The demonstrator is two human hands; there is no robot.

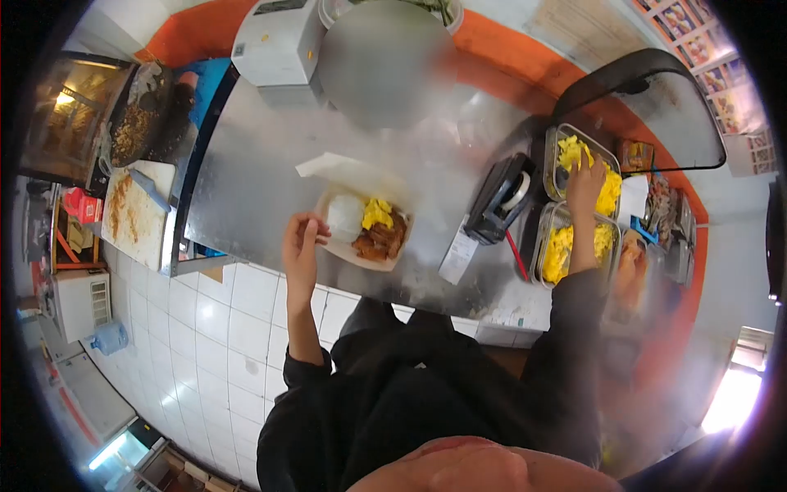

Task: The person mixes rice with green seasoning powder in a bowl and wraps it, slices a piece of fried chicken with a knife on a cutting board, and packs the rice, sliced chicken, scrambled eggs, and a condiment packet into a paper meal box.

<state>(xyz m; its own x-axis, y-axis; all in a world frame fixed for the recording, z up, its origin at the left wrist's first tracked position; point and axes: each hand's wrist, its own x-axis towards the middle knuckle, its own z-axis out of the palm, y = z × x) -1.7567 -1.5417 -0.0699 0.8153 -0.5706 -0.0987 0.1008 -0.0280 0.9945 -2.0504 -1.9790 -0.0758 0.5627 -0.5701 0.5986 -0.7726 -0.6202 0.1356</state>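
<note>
An open takeaway box (334, 246) stands on the steel counter with white rice (345, 217), yellow egg (377, 214) and browned meat (382, 240) inside. Beside the box's left edge is my left hand (304, 242), its fingers curled and close together; whether anything small is between them is hidden. My right hand (584, 184) reaches into the rear metal tray (557, 193) of yellow egg, fingertips down in the food. What the fingers hold there cannot be made out. A second tray (540, 261) of yellow egg lies nearer, under my right forearm.
A black printer (498, 197) with a paper slip and a red pen (517, 255) lie left of the trays. A white machine (277, 45) stands at the back. At the left are a cutting board (135, 217) and a blue-handled knife (150, 190).
</note>
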